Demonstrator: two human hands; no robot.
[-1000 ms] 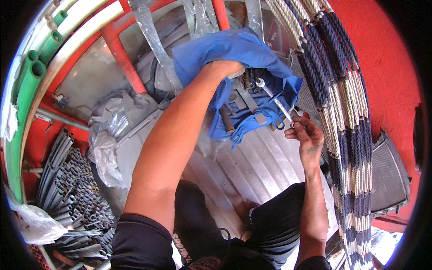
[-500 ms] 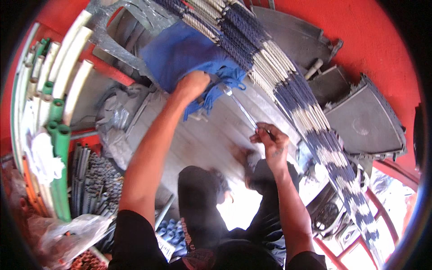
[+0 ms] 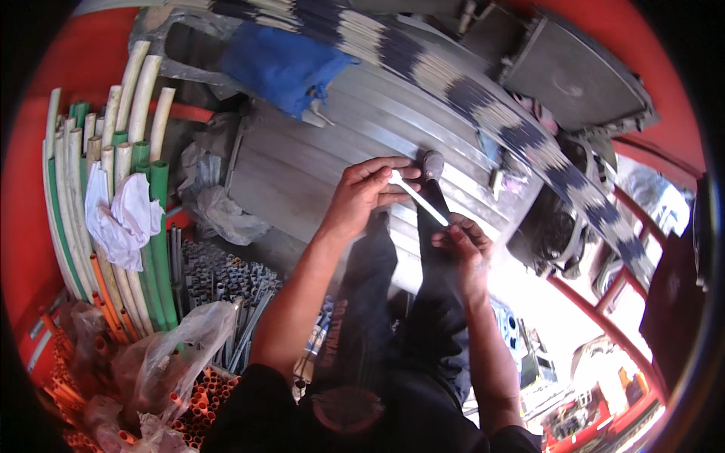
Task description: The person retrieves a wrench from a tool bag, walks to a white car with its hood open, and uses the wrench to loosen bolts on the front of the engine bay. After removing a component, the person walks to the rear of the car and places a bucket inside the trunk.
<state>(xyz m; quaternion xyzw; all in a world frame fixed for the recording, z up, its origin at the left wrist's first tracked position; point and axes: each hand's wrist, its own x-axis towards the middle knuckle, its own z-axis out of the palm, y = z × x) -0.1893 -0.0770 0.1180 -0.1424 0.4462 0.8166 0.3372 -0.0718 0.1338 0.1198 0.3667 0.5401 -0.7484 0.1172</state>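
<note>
A slim, shiny wrench (image 3: pixel 423 201) lies slantwise between my two hands, its surface washed out by glare. My left hand (image 3: pixel 366 190) pinches its upper end between thumb and fingers. At the lower end, the fingers of my right hand (image 3: pixel 466 245) are closed round it. Beyond my hands, a crumpled blue cloth (image 3: pixel 283 66) hangs over the edge of a grey plastic piece (image 3: pixel 155 57), and neither hand touches it. Below the wrench are my legs in dark trousers (image 3: pixel 362 279).
A ribbed grey metal surface (image 3: pixel 294 166) spreads ahead. Across it runs a navy-and-white woven rope band (image 3: pixel 453 83). White and green pipes (image 3: pixel 158 249) stand at left, with a white rag (image 3: pixel 124 215) on them. Plastic bags (image 3: pixel 185 355) and orange tubes lie nearer. A dark grey panel (image 3: pixel 578 75) leans at far right.
My left hand has let go of the blue cloth and come back toward me onto the wrench's upper end. The cloth stays behind. The view has shifted, showing more at the lower right.
</note>
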